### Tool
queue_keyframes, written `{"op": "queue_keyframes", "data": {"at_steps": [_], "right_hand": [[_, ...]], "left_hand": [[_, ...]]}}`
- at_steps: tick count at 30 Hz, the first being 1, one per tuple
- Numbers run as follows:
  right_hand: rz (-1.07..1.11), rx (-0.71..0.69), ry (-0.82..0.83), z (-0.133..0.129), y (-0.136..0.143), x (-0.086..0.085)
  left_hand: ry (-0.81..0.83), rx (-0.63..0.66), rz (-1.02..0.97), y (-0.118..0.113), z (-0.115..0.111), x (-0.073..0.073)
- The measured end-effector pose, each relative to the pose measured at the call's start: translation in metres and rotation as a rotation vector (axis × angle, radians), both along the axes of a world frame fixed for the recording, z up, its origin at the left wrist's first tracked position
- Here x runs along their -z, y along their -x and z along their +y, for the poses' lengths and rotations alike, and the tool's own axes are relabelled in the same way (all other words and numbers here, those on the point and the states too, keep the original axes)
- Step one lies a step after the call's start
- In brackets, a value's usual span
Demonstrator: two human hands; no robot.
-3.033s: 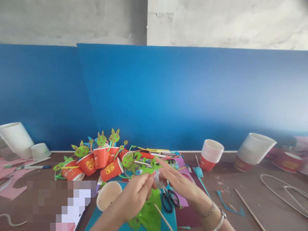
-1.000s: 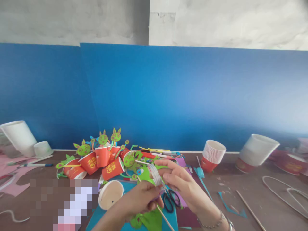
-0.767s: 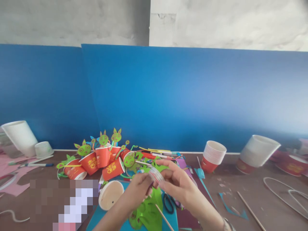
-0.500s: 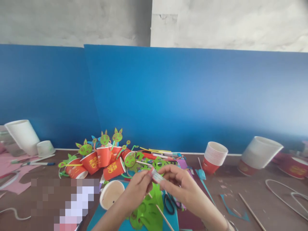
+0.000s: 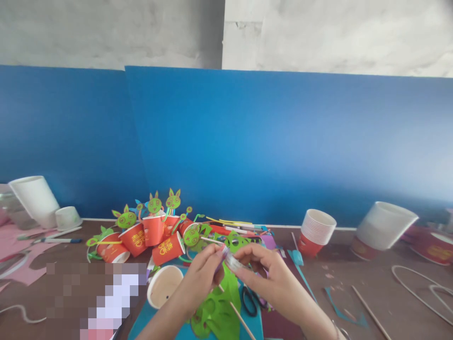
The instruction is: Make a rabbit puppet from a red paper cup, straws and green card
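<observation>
Over the middle of the table, my left hand (image 5: 203, 271) and my right hand (image 5: 269, 274) meet at a small clear, shiny roll of tape (image 5: 232, 262). The left fingers pinch its left edge, while the right thumb and fingers grip it from the other side. Below them lies a cut green paper sheet (image 5: 221, 309) on blue card (image 5: 253, 326). A thin wooden stick (image 5: 242, 321) runs up toward my left hand; whether it is held is unclear. Black-handled scissors (image 5: 249, 301) lie beneath my right hand. An open paper cup (image 5: 164, 286) stands beside my left forearm.
Several red paper cups (image 5: 154, 230) with green rabbit-face cutouts crowd the back left. A stack of cups (image 5: 316, 231) stands back right, near a larger white cup stack (image 5: 385, 226). Another stick (image 5: 370, 311) and a white cable (image 5: 417, 295) lie right. A blue partition (image 5: 226, 146) rises behind.
The clear roll has turned slightly between my fingers, and my left fingertips have shifted a little on it. The things on the table stay in place.
</observation>
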State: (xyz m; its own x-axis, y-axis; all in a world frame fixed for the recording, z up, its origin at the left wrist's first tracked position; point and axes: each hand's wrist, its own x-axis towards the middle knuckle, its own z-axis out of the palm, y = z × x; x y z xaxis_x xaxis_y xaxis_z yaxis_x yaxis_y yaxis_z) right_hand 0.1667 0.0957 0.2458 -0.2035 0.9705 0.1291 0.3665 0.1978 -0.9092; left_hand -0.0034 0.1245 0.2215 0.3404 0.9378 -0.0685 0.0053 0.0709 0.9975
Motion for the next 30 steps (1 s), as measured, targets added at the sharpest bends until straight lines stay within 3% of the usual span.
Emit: {"op": "queue_keyframes", "data": {"at_steps": [4, 9, 20, 25, 30], "right_hand": [[-0.047, 0.005, -0.034, 0.0, 0.0, 0.001], [-0.2, 0.081, -0.09, 0.003, -0.003, 0.005], [-0.421, 0.02, -0.176, 0.01, -0.005, 0.015], [-0.277, -0.014, -0.05, 0.017, 0.001, 0.025], [0.099, -0.096, 0.144, 0.025, 0.006, 0.027]], "left_hand": [[-0.143, -0.009, 0.041, -0.001, 0.003, 0.005], [-0.219, -0.129, 0.019, 0.003, 0.006, 0.003], [-0.123, -0.012, 0.107, 0.008, -0.001, -0.012], [0.017, 0.089, 0.097, 0.005, -0.005, -0.014], [0.045, 0.186, 0.103, 0.006, -0.003, -0.011]]}}
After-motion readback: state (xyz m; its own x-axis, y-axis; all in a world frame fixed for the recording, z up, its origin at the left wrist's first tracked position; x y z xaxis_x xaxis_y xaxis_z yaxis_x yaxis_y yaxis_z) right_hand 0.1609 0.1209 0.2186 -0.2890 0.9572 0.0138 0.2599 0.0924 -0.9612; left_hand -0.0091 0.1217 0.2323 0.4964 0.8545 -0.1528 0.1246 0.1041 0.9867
